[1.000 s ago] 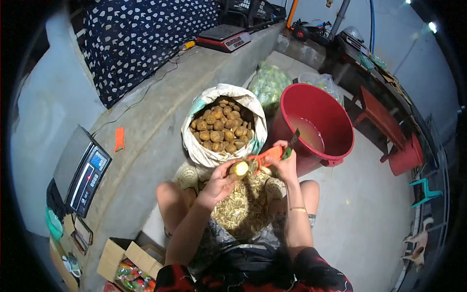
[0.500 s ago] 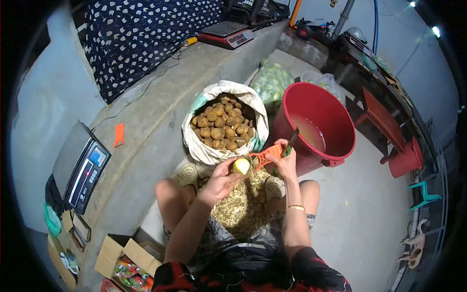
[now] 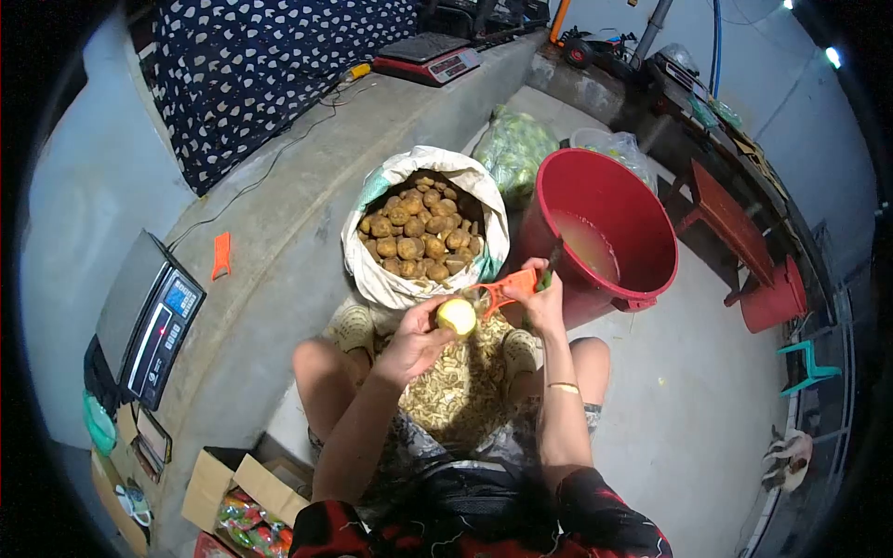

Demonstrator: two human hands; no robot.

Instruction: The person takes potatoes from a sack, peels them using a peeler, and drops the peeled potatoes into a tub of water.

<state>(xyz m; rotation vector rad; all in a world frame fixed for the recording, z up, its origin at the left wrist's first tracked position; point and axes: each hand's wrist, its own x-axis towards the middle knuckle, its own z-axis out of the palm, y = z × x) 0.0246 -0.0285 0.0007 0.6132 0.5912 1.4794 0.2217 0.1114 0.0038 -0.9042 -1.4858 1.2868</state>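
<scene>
My left hand (image 3: 414,346) grips a potato (image 3: 456,317) whose pale yellow peeled face is turned up. Close to its right side is an orange peeler (image 3: 505,289), held by its handle in my right hand (image 3: 544,299). A dark blade with a green handle (image 3: 544,279) also sticks out of that hand. Below both hands, a heap of peelings (image 3: 456,386) covers the floor between my feet. Just beyond them stands an open white sack (image 3: 377,279) of brown unpeeled potatoes (image 3: 423,223).
A red tub (image 3: 651,284) with cloudy liquid stands right of the sack, near a bag of green vegetables (image 3: 514,153). On the left ledge are a scale (image 3: 163,325) and another orange tool (image 3: 221,256). A cardboard box (image 3: 206,493) sits lower left, an animal (image 3: 789,458) far right.
The potato has turned in my left hand, showing a wider peeled face. The peeler has shifted slightly in my right hand. The animal at far right has changed its pose.
</scene>
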